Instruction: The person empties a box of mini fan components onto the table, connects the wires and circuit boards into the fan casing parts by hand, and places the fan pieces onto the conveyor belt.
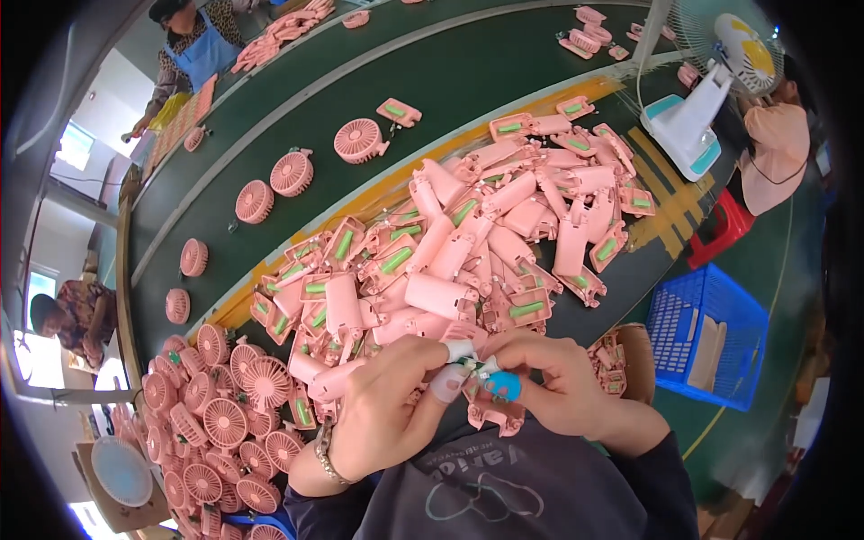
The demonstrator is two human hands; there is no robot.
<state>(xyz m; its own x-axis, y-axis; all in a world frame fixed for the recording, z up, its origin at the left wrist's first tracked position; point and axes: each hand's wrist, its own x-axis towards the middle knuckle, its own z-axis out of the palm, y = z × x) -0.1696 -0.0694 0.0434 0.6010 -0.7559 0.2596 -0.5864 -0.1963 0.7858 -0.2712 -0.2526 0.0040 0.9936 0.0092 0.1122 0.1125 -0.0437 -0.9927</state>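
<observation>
My left hand and my right hand meet close to my body, fingers closed in a pinch. Between them is a pink fan handle shell, its lower end hanging beneath my right thumb. Small white and green parts show at the fingertips, too small to name surely. White covers wrap left fingertips; a blue cover is on my right thumb. Just beyond my hands lies a large heap of pink handle shells, many with green cylindrical batteries. Round pink fan heads pile up to my left.
Several fan heads stand on the green conveyor belt. At right are a white desk fan, a blue crate, a red stool and a cardboard box. Other people sit around the line.
</observation>
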